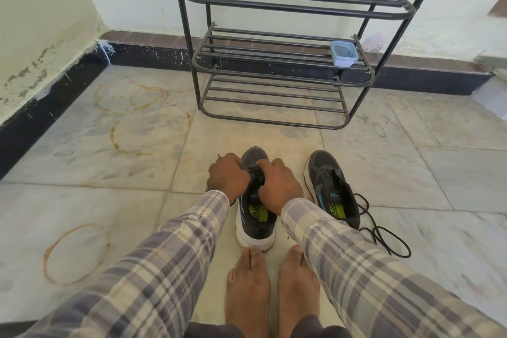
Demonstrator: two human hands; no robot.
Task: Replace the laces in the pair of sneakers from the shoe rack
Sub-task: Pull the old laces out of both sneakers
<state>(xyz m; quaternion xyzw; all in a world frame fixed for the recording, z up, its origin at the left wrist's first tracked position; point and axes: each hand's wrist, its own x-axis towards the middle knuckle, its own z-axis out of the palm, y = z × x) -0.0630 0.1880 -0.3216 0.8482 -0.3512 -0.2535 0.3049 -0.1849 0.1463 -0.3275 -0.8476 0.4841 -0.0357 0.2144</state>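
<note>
Two dark grey sneakers with white soles stand on the floor in front of my bare feet. Both of my hands are on the left sneaker [255,223]. My left hand [227,175] is closed at its left side, with a lace tip sticking out behind the knuckles. My right hand [278,185] pinches the black lace [257,173] over the eyelets. The right sneaker [330,186] stands apart with no lace in it. A loose black lace [384,236] lies curled on the floor beside its heel.
A black metal shoe rack [282,63] stands against the far wall, its shelves bare except for a small lidded plastic box [344,53] on the middle shelf. Marble floor tiles with rust rings spread to the left. Walls close in at left and behind.
</note>
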